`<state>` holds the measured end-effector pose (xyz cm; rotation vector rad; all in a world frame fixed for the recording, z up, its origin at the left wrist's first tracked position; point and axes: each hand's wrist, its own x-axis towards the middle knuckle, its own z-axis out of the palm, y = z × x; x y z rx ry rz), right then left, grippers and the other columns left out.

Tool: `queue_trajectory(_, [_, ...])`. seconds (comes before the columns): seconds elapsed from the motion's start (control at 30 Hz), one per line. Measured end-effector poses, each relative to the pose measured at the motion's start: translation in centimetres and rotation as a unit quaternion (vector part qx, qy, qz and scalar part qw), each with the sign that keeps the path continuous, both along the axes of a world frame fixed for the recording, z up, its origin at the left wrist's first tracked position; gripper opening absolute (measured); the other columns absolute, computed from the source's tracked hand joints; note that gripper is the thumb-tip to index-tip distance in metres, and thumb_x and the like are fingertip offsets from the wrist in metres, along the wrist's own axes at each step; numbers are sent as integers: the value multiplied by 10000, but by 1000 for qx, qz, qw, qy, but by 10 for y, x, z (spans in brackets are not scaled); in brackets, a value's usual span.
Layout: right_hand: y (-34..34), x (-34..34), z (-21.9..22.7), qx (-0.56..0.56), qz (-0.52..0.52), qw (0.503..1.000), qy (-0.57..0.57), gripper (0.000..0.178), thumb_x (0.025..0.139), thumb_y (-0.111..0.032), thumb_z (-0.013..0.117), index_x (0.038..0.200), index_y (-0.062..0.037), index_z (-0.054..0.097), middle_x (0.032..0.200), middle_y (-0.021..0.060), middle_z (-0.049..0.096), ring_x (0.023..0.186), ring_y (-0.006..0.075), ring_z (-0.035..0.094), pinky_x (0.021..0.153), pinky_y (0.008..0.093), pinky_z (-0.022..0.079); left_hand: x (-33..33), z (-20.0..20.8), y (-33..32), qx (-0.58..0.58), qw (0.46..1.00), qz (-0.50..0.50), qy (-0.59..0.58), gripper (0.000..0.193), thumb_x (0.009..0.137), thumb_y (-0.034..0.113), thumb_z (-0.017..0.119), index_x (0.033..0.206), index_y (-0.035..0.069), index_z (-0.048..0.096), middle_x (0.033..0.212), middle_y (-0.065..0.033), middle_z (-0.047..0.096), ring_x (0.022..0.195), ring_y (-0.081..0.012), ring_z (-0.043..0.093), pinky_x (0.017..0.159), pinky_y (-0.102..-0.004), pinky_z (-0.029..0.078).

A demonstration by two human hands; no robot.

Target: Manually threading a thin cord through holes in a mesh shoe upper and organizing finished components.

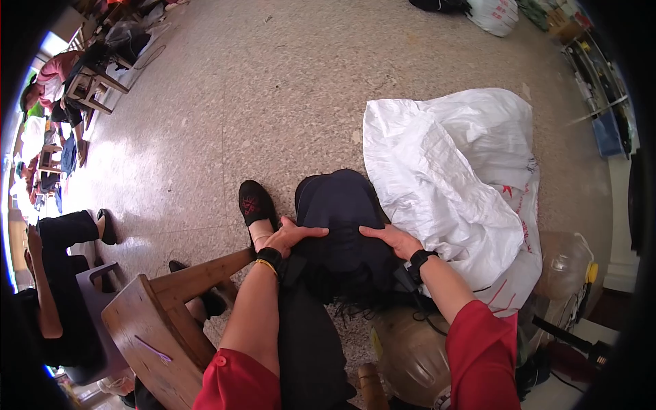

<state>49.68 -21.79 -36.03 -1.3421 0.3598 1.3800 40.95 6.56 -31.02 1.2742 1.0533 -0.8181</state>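
Observation:
A dark navy cloth piece [338,205], with a rounded, brim-like far edge like a cap's, is between my two hands over my lap. At its left side my left hand [290,236] is closed on it, thumb lying across the top and the other fingers hidden beneath. My right hand [396,240] grips the right side the same way, its thumb pointing inward. Black loose threads [348,290] hang at the near end of the cloth. Close by my right hand, a crumpled white woven sack [451,178] is spread on the floor.
Near my left arm stands a wooden bench [147,328] with a purple strip on it. Clear plastic jugs [413,352] stand by my right arm. Another person [58,273] sits at the left; someone else [58,75] is on a wooden chair farther off. Shelving [601,82] lines the right.

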Motion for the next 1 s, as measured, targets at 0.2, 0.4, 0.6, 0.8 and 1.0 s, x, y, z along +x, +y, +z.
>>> queue_trajectory(0.2, [2,-5,-6,28,5,1000,9,797,816,-381,897,1392,59,565,1303,160,681,1135,263,685,978,390,570,-7,-15,9,-87,995,1,-50,1081,742,271,948,1559,-15,302,1492,-182,527,1316,-301,587,1066,-412,541])
queue_trajectory(0.4, [5,-8,8,67,-10,996,53,769,826,-378,886,1411,8,570,1310,141,678,1131,267,682,965,400,571,-3,16,3,-64,996,23,-57,938,772,227,927,1527,15,412,1410,-153,610,1261,-293,626,1070,-418,534])
queue_trajectory(0.6, [26,17,45,54,-12,995,-79,851,757,-371,929,1429,-4,558,1301,145,674,1127,266,682,970,390,569,-3,35,4,-60,989,87,-105,861,762,216,932,1475,30,488,1376,-135,632,1230,-281,640,1065,-420,532])
queue_trajectory(0.8, [45,53,114,84,3,956,-280,1044,671,-413,966,1463,67,484,1315,207,656,1143,285,681,983,366,565,1,64,15,-110,965,138,-193,852,746,223,934,1451,22,498,1348,-141,630,1186,-288,648,1047,-430,534])
queue_trajectory(1.0, [34,72,211,53,20,966,-254,892,695,-422,935,1323,109,590,1214,221,706,1047,276,723,910,364,590,19,151,-8,-57,953,147,-260,881,767,295,926,1440,-48,473,1353,-186,620,1200,-300,646,1046,-420,537])
